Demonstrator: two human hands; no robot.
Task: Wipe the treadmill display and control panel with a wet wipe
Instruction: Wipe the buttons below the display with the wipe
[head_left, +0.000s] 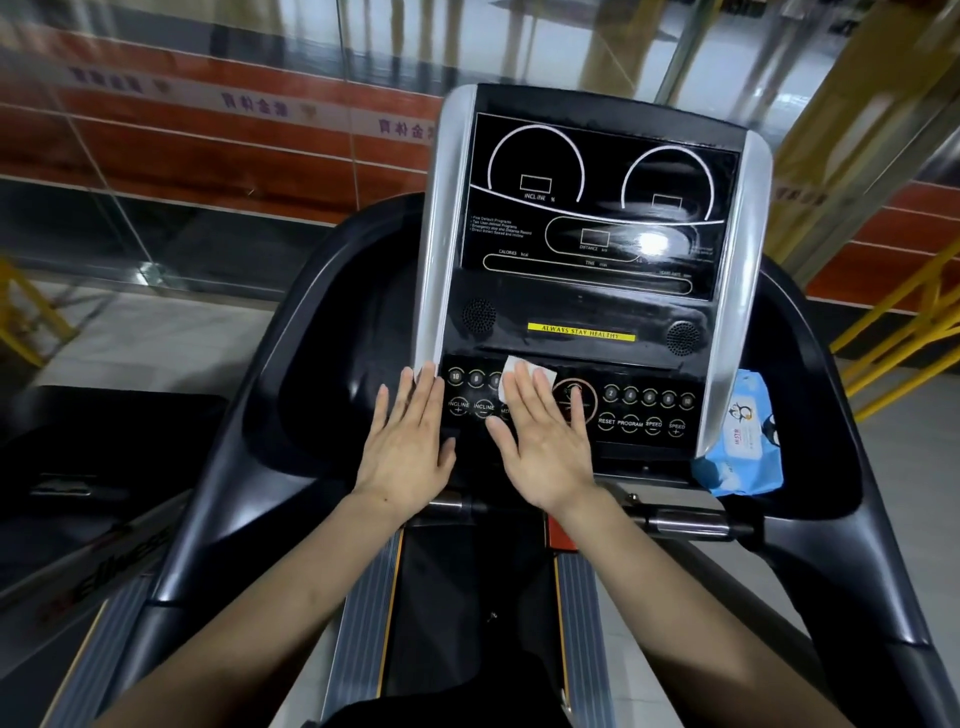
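Observation:
The treadmill's black display (597, 208) stands upright between silver side rails, with wet streaks and a glare spot on it. Below it lies the control panel (644, 410) with round buttons. A white wet wipe (514, 368) rests on the panel's upper middle, pressed flat under the fingers of my right hand (540, 441). My left hand (410, 447) lies flat with fingers together at the panel's left edge, holding nothing.
A blue pack of wet wipes (743, 441) sits in the right console tray. Black handrails (810, 519) curve on both sides. The belt (467, 623) runs below. A glass wall and yellow railings (904, 322) stand beyond.

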